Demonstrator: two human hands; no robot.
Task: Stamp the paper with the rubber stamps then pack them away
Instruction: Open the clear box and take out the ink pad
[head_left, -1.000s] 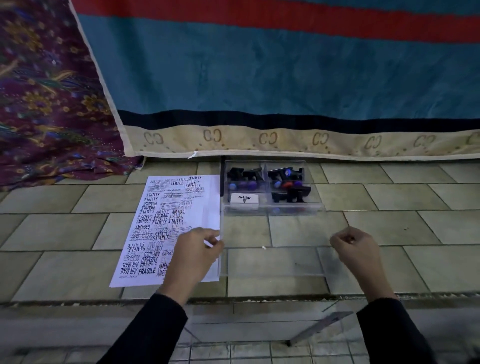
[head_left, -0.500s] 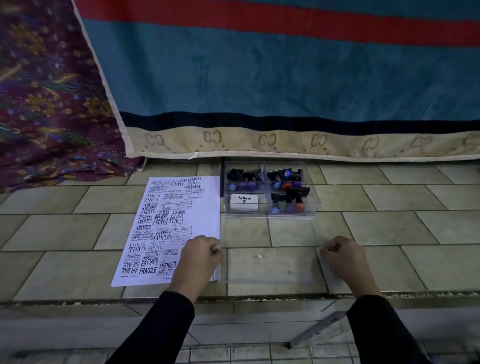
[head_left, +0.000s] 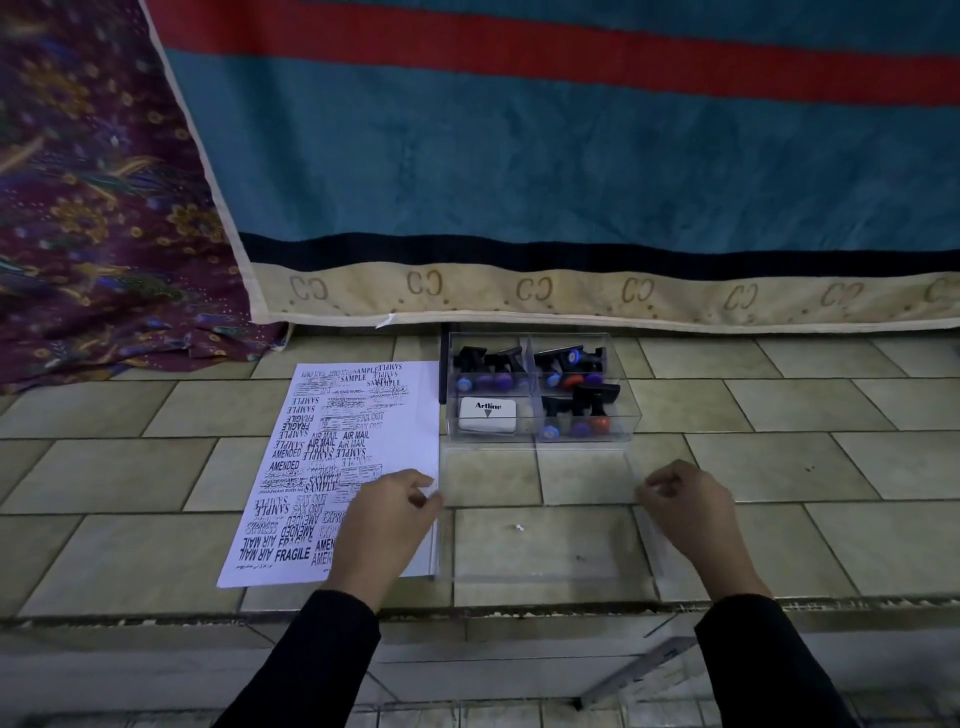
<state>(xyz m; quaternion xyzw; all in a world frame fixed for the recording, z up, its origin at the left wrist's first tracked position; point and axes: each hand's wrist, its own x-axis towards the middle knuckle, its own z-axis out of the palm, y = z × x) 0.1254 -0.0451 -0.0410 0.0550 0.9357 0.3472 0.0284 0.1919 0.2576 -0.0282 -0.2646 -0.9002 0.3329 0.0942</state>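
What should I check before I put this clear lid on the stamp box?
1. Grip: left hand and right hand pinch opposite edges of the clear plastic lid: ok.
2. Black-handled rubber stamps all inside the clear plastic compartment box, none seen on the tiled floor: ok.
3. White Artline ink pad packed, front left compartment: ok.
4. Nothing stands above the box rim: cannot tell.
5. Lid lined up over the box: not ok, it is on the near side of the box, not above it.
6. Stamped white paper clear of the box: ok, it lies beside it on the left.
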